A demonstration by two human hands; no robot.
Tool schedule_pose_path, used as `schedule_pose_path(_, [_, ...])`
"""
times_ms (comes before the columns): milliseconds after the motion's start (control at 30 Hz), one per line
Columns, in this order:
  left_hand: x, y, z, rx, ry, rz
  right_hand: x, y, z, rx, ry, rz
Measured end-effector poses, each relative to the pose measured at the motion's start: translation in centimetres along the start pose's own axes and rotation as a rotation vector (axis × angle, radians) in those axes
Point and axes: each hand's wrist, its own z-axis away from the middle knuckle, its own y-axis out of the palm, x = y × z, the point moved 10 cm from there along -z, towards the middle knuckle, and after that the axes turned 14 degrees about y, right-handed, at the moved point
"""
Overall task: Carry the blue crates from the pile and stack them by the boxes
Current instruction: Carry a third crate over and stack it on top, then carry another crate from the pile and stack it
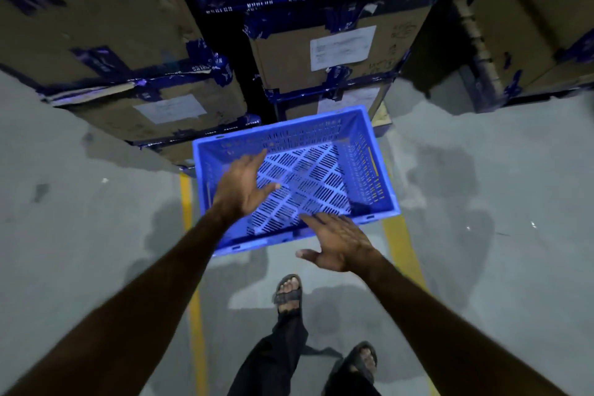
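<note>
Head view: blue crate [363,167] sits on grey floor [482,202], open side up, nothing inside, slotted bottom showing. Far edge just beside stacked cardboard boxes [340,48] taped in blue. Left hand [246,185] over crate's near-left part, fingers spread, gripping nothing. Right hand [337,243] at near rim, fingers straight, empty. Yellow lines [196,315] cross floor.

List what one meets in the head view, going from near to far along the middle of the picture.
Sandalled foot → right hand → blue crate → cardboard boxes stacked behind it.
</note>
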Motion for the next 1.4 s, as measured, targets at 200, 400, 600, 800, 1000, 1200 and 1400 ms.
schedule_pose_path(200, [-6.2, -0.1, 13.7, -0.091, -0.134, 0.149, -4.1, -4.1, 9.5, -0.156, 0.185, -0.254])
schedule_pose_path(400, [-11.7, -2.5, 22.6, -0.179, -0.109, 0.118, -9.9, -5.4, 19.6, -0.296, 0.323, -0.713])
schedule_pose_path(600, [-16.8, -5.0, 29.7, -0.306, -0.064, 0.019, -12.0, -4.5, 26.8, -0.347, 0.309, -0.837])
schedule_pose_path(800, [-21.0, -3.6, 35.9, -0.332, -0.12, 0.068, -11.2, -2.9, 31.4, -0.345, 0.259, -0.88])
schedule_pose_path(1000, [-23.6, -1.4, 38.1, -0.316, -0.114, 0.158, -10.4, -1.9, 36.4, -0.409, 0.239, -0.887])
schedule_pose_path(1200, [-23.8, -1.3, 40.1, -0.312, -0.057, 0.205, -9.9, 1.4, 40.6, -0.437, 0.316, -0.909])
schedule_pose_path(1400, [-22.1, 1.3, 46.1, -0.269, -0.055, 0.303, -6.2, 5.3, 45.7, -0.502, 0.354, -0.928])
